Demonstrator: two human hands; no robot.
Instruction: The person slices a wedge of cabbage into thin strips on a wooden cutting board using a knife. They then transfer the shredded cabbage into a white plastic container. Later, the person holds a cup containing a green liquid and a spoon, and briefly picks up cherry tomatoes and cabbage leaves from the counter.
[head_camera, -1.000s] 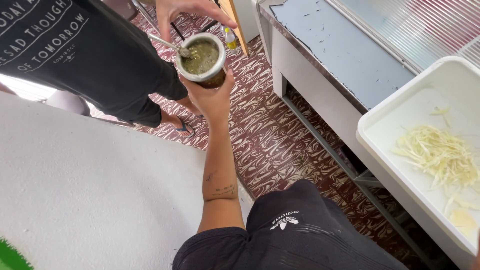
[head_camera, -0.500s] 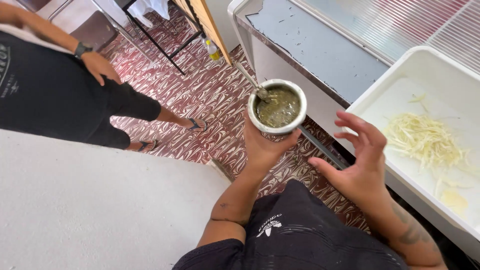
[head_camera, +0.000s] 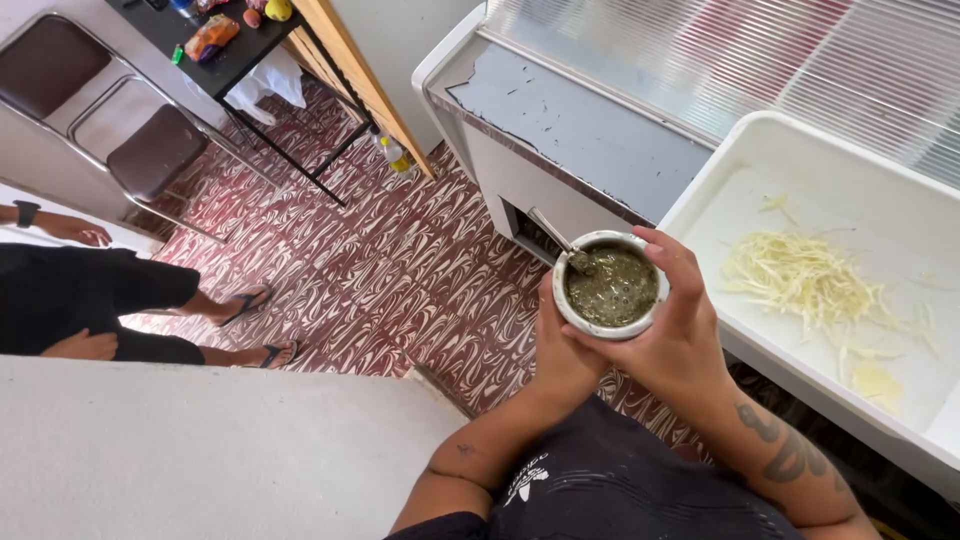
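Note:
A round white cup (head_camera: 611, 290) full of wet green herb sits in front of my chest, with a metal straw (head_camera: 551, 229) standing in it and leaning to the upper left. My left hand (head_camera: 563, 355) cups it from below and from the left. My right hand (head_camera: 676, 328) wraps its right side, fingers over the rim. Both hands grip the cup above my dark-clothed lap.
A white tray (head_camera: 790, 150) with pale shredded strips (head_camera: 810, 282) rests on a chest freezer (head_camera: 570, 125) at the right. Another person in dark shorts and flip-flops (head_camera: 120, 300) stands at the left. A light counter (head_camera: 200, 450) lies below. Chairs and a dark table stand far left.
I have drawn the cup from the other person toward my chest. My right hand, open beside it before, now closes on it. The other person has stepped back to the left.

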